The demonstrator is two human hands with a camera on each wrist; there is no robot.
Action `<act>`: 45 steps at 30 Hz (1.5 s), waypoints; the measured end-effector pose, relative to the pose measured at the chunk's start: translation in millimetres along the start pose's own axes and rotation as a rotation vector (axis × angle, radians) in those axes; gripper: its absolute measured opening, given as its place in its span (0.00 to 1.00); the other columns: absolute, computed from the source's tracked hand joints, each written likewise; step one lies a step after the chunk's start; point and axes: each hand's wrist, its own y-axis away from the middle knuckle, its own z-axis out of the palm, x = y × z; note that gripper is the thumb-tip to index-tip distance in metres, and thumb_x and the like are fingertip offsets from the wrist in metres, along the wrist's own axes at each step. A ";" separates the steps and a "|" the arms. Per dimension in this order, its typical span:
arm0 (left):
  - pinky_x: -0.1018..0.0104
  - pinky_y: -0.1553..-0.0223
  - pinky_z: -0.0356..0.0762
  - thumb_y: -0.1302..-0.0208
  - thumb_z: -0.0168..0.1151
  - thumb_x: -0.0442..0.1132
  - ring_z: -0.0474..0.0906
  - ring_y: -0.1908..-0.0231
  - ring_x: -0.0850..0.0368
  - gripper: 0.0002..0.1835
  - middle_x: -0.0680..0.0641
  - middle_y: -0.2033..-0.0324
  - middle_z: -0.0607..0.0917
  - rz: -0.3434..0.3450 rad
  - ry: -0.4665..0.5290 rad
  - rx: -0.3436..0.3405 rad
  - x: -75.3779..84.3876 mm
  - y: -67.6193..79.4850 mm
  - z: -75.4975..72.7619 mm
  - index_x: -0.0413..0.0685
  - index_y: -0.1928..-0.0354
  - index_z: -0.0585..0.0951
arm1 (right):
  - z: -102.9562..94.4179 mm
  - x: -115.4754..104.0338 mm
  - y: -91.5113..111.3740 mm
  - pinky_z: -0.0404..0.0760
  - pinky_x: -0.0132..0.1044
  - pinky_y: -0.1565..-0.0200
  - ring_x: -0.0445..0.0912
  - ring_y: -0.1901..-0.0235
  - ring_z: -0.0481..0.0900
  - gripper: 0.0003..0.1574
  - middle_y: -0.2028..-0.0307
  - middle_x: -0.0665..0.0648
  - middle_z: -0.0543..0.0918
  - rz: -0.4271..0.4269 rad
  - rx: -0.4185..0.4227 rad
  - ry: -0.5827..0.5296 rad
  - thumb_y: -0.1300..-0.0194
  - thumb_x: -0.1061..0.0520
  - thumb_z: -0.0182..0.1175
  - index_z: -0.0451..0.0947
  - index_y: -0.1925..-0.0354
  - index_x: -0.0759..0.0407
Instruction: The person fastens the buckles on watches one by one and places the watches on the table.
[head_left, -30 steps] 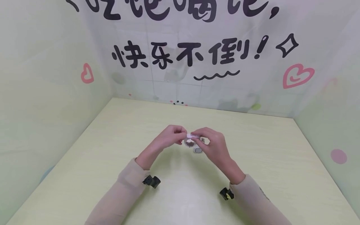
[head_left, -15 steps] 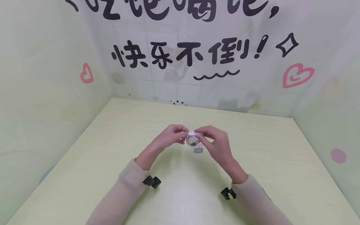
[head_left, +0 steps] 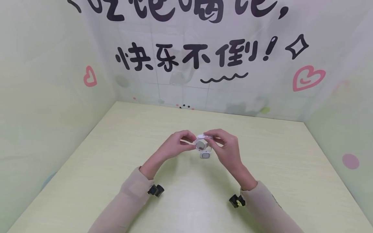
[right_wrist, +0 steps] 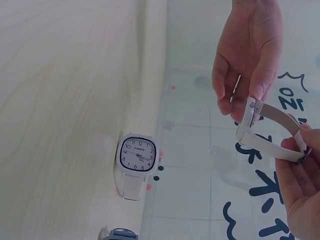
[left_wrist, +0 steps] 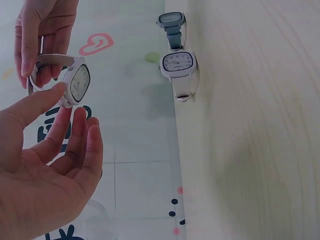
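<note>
A white wristwatch is held above the table between both hands. My left hand pinches its case between thumb and index finger, the other fingers loosely bent; the left wrist view shows the dial turned sideways. My right hand grips the strap at the buckle end, and in the right wrist view the strap forms a loop. Beneath the hands, a second white watch with a rounded-square dial rests on the table. Beside it in the left wrist view is a blue-grey watch.
The pale wooden table runs back to a printed cloth wall with black lettering and pink hearts. Cloth walls also close off the left and right sides. Each sleeve carries a small black wrist camera.
The held watch has shifted slightly right and its case has turned. My left thumb and index finger have spread from a tighter curl to the case's edge. My right hand has moved slightly right.
</note>
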 end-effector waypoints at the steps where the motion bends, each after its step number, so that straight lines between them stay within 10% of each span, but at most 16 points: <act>1: 0.61 0.44 0.82 0.37 0.67 0.33 0.81 0.48 0.49 0.14 0.41 0.52 0.84 0.003 0.000 0.007 0.5 0.2 0.3 0.38 0.51 0.80 | 0.1 0.3 0.2 0.87 0.37 0.56 0.49 0.63 0.87 0.10 0.62 0.59 0.89 0.000 0.002 -0.003 0.41 0.66 0.69 0.86 0.58 0.63; 27: 0.49 0.37 0.76 0.37 0.69 0.39 0.83 0.50 0.51 0.10 0.47 0.57 0.88 0.120 0.016 0.226 8.3 -3.4 13.3 0.46 0.55 0.82 | 0.2 -1.8 -5.7 0.87 0.36 0.55 0.47 0.60 0.86 0.08 0.61 0.57 0.87 -0.027 -0.124 0.156 0.38 0.66 0.67 0.87 0.59 0.63; 45: 0.65 0.57 0.83 0.37 0.69 0.39 0.85 0.61 0.55 0.10 0.44 0.61 0.90 -0.023 -0.094 0.287 -5.0 -29.7 -2.4 0.43 0.56 0.84 | -15.6 10.3 -4.0 0.85 0.38 0.49 0.51 0.54 0.87 0.14 0.56 0.60 0.86 0.044 -0.064 0.180 0.37 0.66 0.67 0.82 0.52 0.64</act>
